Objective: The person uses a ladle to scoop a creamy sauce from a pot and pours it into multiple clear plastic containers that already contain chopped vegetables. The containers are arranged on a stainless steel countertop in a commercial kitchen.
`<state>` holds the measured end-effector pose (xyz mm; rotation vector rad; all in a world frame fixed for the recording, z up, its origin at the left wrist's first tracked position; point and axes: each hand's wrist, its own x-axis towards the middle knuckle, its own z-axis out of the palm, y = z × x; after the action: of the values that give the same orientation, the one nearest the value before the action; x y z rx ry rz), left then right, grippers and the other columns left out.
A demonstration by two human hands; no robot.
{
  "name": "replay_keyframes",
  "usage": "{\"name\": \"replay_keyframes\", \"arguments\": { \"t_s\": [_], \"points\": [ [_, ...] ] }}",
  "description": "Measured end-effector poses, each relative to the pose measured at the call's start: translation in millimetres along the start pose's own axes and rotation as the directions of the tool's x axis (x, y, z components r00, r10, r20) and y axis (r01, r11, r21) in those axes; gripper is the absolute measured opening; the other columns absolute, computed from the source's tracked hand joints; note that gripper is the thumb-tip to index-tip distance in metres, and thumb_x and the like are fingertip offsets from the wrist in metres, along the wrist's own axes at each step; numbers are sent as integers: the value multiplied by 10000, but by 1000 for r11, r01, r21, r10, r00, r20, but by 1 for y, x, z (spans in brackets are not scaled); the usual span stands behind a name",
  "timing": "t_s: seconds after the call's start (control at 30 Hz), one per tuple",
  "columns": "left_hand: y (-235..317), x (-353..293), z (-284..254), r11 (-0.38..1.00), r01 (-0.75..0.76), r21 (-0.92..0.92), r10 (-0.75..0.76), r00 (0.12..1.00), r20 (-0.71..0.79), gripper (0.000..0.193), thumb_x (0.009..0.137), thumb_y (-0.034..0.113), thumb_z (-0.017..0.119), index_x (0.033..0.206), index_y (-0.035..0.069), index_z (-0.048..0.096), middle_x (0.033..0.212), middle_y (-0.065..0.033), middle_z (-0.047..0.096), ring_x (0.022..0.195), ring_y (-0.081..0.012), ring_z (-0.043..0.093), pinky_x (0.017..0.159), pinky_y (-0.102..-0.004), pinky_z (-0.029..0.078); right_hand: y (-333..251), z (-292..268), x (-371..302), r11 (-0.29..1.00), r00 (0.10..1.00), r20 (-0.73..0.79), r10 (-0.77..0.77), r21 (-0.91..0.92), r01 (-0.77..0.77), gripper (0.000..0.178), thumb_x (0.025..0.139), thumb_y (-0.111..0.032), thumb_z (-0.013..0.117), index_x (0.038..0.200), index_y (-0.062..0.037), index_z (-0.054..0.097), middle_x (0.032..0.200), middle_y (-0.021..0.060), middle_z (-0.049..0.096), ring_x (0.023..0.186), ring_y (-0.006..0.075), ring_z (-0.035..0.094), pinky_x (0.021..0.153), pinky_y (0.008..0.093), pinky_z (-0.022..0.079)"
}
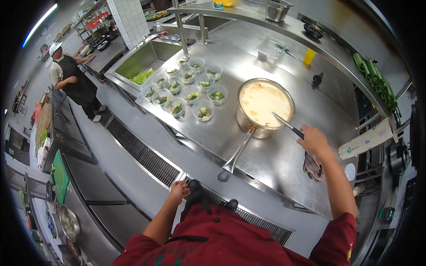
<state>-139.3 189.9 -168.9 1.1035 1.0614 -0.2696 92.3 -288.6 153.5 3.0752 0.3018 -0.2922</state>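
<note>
My right hand (314,141) is closed round the black handle of a metal utensil (290,125). Its far end dips into a saucepan (250,128) of creamy, pale yellow liquid, so the head is hidden. The pan stands on the steel counter, its long handle (239,153) pointing toward me over the front edge. My left hand (179,189) hangs away from the counter with its fingers curled in and nothing visible in them. To the left of the pan, several clear plastic cups (205,111) hold cut green vegetables.
A folded cloth (313,166) and a paper roll (366,141) lie at right. Farther back are a clear container (270,49), a yellow bottle (309,56) and an overhead shelf (248,13). A sink (146,55) holds lettuce. A co-worker (73,82) stands far left. Floor grates (142,148) run beside the counter.
</note>
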Motion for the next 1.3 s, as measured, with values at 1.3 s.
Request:
{"name": "replay_keyframes", "arguments": {
  "t_s": [1.3],
  "points": [
    [147,255,-143,800,-40,598,-51,990,134,334,929,169,688,1185,-11,570,832,-73,610,695,-196,636,523,-363,527,-74,-124,9,900,758,541,364,4,-435,344,982,-217,549,1238,-65,722,791,118,698,624,215,665,557,378,522]
  ]
}}
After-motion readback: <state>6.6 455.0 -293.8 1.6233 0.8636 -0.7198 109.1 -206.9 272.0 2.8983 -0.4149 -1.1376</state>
